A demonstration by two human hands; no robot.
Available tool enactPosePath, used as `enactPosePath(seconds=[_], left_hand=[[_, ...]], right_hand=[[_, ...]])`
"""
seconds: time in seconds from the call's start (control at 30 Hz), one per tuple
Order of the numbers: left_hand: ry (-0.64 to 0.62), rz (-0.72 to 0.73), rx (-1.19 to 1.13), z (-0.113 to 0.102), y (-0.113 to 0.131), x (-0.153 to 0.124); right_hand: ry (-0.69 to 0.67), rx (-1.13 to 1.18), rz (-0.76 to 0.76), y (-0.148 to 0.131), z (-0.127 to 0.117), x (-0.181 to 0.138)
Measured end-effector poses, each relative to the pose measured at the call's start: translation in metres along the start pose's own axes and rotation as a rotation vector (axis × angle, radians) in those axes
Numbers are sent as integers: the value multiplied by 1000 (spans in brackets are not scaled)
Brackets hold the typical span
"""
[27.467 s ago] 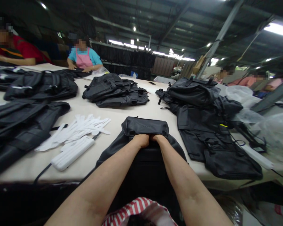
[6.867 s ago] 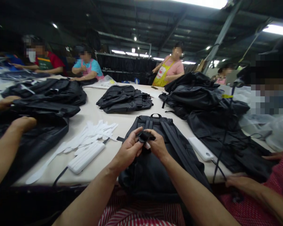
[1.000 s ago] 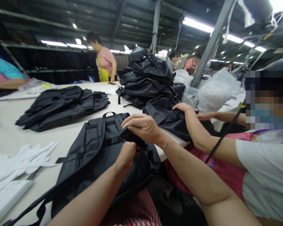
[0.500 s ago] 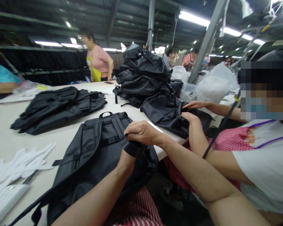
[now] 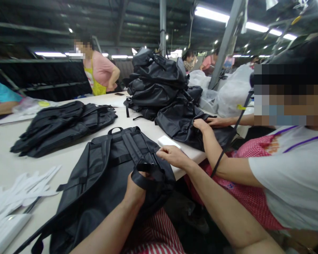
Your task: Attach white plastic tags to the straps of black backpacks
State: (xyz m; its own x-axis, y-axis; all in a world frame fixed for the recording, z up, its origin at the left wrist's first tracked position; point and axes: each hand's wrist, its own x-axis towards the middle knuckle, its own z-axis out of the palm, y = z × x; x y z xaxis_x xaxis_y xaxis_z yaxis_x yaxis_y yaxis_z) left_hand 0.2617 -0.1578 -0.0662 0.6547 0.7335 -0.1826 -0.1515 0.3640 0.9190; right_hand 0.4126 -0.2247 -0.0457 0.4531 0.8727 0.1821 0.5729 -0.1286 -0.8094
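Note:
A black backpack (image 5: 100,169) lies back-up on the pale table (image 5: 5,165), its lower end hanging over the near edge toward my lap. My left hand (image 5: 134,188) is closed around a looped black strap (image 5: 145,176) at the pack's lower right corner. My right hand (image 5: 172,155) hovers just right of the pack's edge, fingers curled and pinched together; what they hold is hidden. A small white block (image 5: 168,142) lies on the table just beyond my right hand.
A person in a white top sits close on my right, both hands (image 5: 206,123) on a black bag (image 5: 185,123). A tall heap of black backpacks (image 5: 156,81) stands behind; another stack (image 5: 63,123) lies left. White strips (image 5: 18,190) lie at the near left. Other workers stand beyond.
My right hand has let go of the strap loop and moved right and down, off the pack. My left hand still grips the strap. The view has swung slightly left.

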Motion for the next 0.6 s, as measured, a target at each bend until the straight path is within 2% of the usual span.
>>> enactPosePath(seconds=[0.1,0.33,0.4,0.53,0.6], left_hand=[[40,-54,25,1,-3,-2],[96,-88,136,11,12,-13],[110,-86,142,11,11,-16],[137,-60,133,8,0,-16],[115,-61,99,5,-5,-15]], right_hand=[[-74,28,71,15,12,-17],[-106,392,190,6,19,-35],[-92,388,221,7,20,-37],[1,298,160,14,26,-37],[32,374,209,18,29,-36]])
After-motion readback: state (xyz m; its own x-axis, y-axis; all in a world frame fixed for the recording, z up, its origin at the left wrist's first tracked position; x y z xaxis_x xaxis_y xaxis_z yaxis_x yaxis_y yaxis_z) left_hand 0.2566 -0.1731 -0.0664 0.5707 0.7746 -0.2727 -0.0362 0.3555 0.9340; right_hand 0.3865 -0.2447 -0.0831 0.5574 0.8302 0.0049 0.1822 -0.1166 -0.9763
